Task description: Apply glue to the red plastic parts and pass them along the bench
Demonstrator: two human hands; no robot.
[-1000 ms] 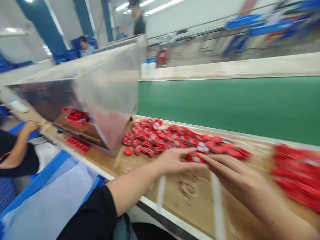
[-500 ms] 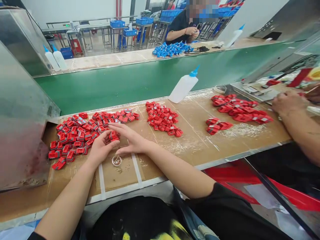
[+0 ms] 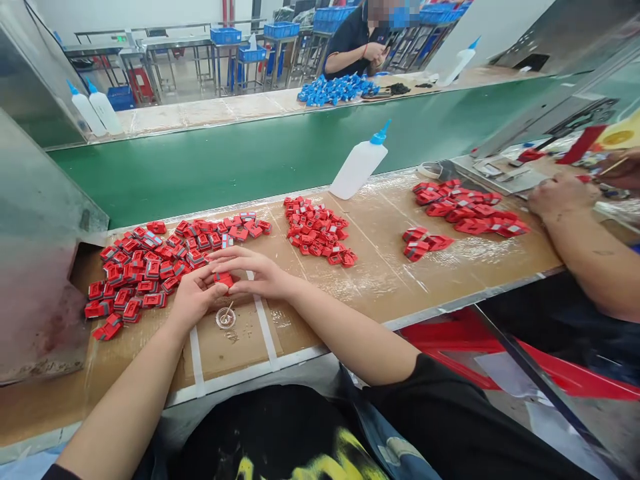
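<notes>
Between my two hands is a small red plastic piece (image 3: 223,279). My left hand (image 3: 195,297) grips it with thumb and fingers from the left. My right hand (image 3: 257,275) closes on it from the right, its fingers reaching over the top. Just below the hands stands a small round clear dish (image 3: 225,319) with a thin stick leaning in it. A large heap of red and grey pieces (image 3: 145,263) spreads behind and left of my left hand. Another pile of red pieces (image 3: 317,230) lies beyond my right hand.
A white bottle with a blue nozzle (image 3: 359,163) leans at the table's back edge. More red pieces (image 3: 465,208) lie to the right, near a co-worker's arm (image 3: 590,247). A metal housing (image 3: 45,267) bounds the left side. Across the green belt (image 3: 225,170), another person handles something beside blue pieces (image 3: 335,90).
My right hand has come in from being spread beside the piece and now touches it. The stick in the dish stands clear of my fingers. The whole view has shifted slightly.
</notes>
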